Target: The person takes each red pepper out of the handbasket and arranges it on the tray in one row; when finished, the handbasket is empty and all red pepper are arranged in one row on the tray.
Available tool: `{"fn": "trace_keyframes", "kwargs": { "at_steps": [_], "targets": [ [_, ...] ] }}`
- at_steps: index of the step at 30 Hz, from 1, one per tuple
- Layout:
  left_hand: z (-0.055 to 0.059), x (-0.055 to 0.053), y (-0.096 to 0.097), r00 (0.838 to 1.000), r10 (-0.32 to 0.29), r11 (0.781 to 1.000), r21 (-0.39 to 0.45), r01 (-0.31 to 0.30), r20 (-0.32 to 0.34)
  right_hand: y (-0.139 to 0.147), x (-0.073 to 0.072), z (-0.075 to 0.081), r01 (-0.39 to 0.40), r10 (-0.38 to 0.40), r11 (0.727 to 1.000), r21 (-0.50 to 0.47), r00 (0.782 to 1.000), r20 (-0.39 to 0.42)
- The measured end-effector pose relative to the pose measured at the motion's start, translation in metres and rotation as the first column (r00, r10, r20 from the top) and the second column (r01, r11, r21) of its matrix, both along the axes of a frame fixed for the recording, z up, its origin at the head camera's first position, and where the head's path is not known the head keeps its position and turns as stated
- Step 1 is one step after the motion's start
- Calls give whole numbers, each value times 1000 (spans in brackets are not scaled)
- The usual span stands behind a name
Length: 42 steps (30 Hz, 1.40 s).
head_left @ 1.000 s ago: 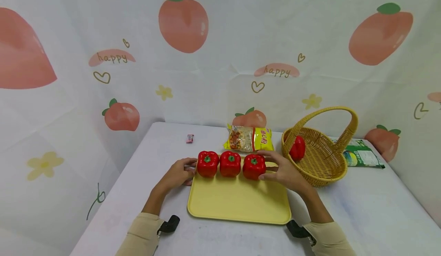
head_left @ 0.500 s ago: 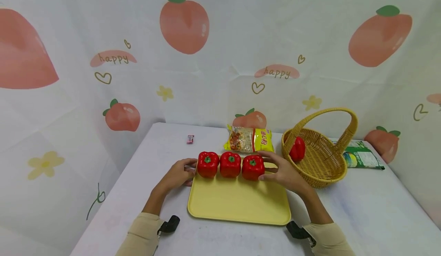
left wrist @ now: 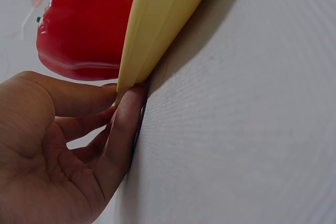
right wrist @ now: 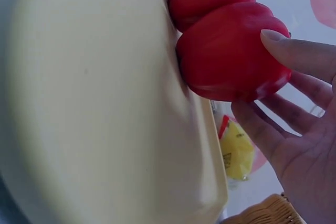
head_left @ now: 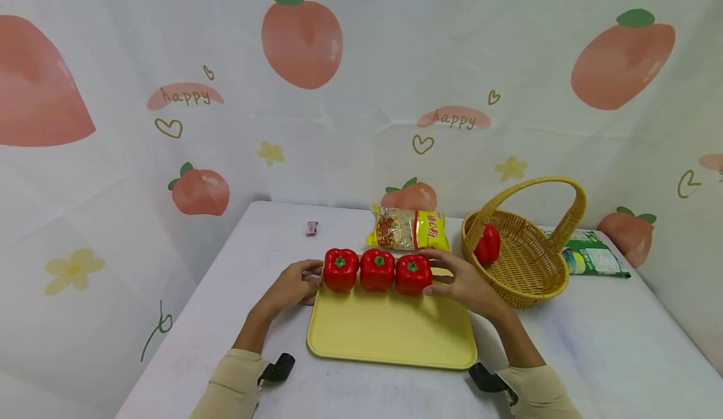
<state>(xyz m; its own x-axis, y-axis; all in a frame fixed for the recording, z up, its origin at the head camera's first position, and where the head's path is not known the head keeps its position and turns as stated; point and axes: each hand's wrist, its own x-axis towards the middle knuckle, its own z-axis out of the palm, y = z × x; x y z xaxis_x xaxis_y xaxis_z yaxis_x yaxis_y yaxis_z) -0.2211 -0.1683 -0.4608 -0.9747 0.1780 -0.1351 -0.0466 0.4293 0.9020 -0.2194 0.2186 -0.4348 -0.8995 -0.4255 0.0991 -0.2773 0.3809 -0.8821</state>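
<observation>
Three red bell peppers stand in a row along the far side of a yellow tray (head_left: pixel 390 337): a left one (head_left: pixel 341 270), a middle one (head_left: pixel 377 270) and a right one (head_left: pixel 413 275). My left hand (head_left: pixel 290 286) is at the tray's left edge; in the left wrist view its thumb and fingers pinch the tray's rim (left wrist: pixel 137 51). My right hand (head_left: pixel 465 281) holds the right bell pepper, thumb (right wrist: pixel 294 51) on one side and fingers on another. The right wrist view has that bell pepper (right wrist: pixel 231 53) up against its neighbour.
Right of the tray stands a yellow wicker basket (head_left: pixel 522 268) with a red bell pepper (head_left: pixel 488 244) inside. Behind the tray lies a yellow food packet (head_left: pixel 409 228). A green packet (head_left: pixel 595 253) lies beyond the basket, and a small pink wrapped sweet (head_left: pixel 312 228) at back left.
The right bell pepper has slid slightly left toward the middle one, with my right hand following it. My left hand and the tray have stayed in place.
</observation>
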Motion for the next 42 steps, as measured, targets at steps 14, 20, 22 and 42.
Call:
{"fn": "trace_keyframes", "kwargs": {
  "at_steps": [14, 20, 22, 42],
  "targets": [
    [-1, 0, 1, 1000, 6, 1000, -23, -5, 8, 11, 6, 13, 8, -10, 999, -51, 999, -53],
    [-1, -1, -1, 1000, -7, 1000, -20, 8, 5, 27, 13, 32, 84, -83, 997, -3, 982, -167],
    [-1, -1, 0, 1000, -6, 1000, -16, 6, 9, 35, 16, 38, 106, -98, 994, 26, 970, -221],
    [-2, -2, -2, 1000, -9, 1000, -19, 9, 9, 123, -2, 70, 270, -214, 943, 195, 940, -267]
  ]
}}
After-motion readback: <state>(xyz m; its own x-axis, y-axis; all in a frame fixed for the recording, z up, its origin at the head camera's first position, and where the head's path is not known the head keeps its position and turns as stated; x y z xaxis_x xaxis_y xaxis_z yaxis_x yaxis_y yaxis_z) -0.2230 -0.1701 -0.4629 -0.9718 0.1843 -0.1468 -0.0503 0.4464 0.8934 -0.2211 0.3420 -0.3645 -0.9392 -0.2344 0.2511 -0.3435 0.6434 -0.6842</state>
